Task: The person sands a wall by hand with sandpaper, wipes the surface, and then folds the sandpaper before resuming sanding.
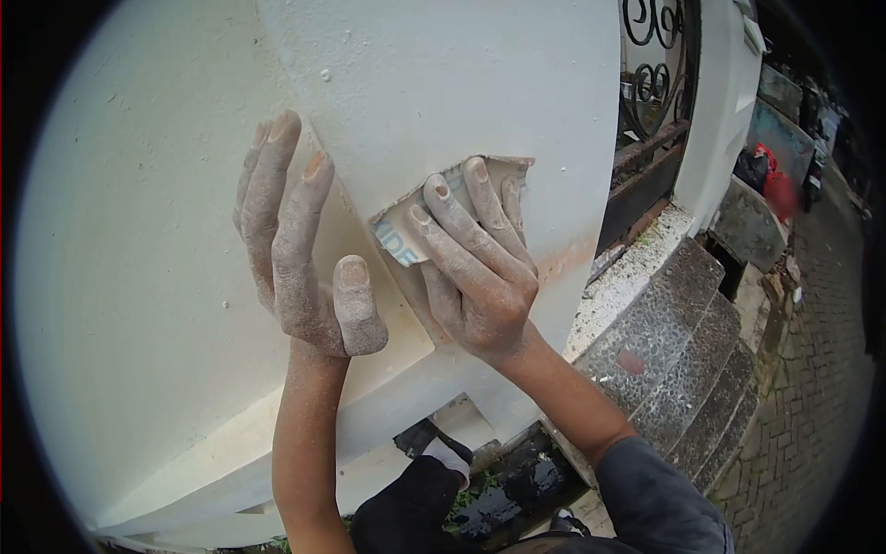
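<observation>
My right hand (480, 254) presses a sheet of sandpaper (397, 242) flat against the white wall (461, 74), fingers spread over its printed backing. Part of the blue lettering shows at the sheet's left end, and its upper edge sticks out past my fingertips. To the left, my left hand (300, 240) is raised in front of the wall, holding nothing, with fingers stretched upward and the thumb apart. Pale dust coats both hands. A vertical corner line in the wall runs down between them.
On the right are a black wrought-iron gate (651, 102) and speckled stone steps (660, 337). Beyond them runs a paved path (808, 397), with a red bag (777, 183) beside it. Below my arms, a dark wet trough (517, 489) lies along the wall's foot near my leg.
</observation>
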`<action>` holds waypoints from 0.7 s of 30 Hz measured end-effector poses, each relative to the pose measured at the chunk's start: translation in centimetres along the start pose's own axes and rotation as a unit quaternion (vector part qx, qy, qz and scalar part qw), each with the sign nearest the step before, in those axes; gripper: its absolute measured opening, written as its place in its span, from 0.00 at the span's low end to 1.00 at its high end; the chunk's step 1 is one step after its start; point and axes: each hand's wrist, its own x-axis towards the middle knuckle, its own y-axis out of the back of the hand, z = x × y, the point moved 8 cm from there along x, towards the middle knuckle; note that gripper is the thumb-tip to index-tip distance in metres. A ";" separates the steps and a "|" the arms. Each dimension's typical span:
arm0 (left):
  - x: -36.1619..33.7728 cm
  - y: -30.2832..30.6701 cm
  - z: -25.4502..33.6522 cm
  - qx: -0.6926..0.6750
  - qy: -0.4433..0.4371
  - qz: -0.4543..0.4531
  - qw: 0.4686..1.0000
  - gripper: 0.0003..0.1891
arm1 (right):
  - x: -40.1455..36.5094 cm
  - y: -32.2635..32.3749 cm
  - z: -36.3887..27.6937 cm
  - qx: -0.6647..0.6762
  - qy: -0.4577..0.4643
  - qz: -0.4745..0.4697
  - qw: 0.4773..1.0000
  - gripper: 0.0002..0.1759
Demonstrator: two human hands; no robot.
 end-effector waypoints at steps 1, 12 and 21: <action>-0.1 0.1 -0.1 -0.002 -0.002 -0.009 1.000 0.24 | -3.0 -0.1 0.2 -0.008 -0.029 -0.029 0.999 0.13; -0.4 -0.4 -0.4 -0.068 0.023 -0.008 0.997 0.25 | -0.2 0.0 0.0 -0.011 0.011 0.001 1.000 0.12; -0.7 -0.7 -0.9 -0.151 0.075 0.005 0.986 0.24 | 1.3 0.4 0.6 -0.009 0.035 0.015 0.999 0.14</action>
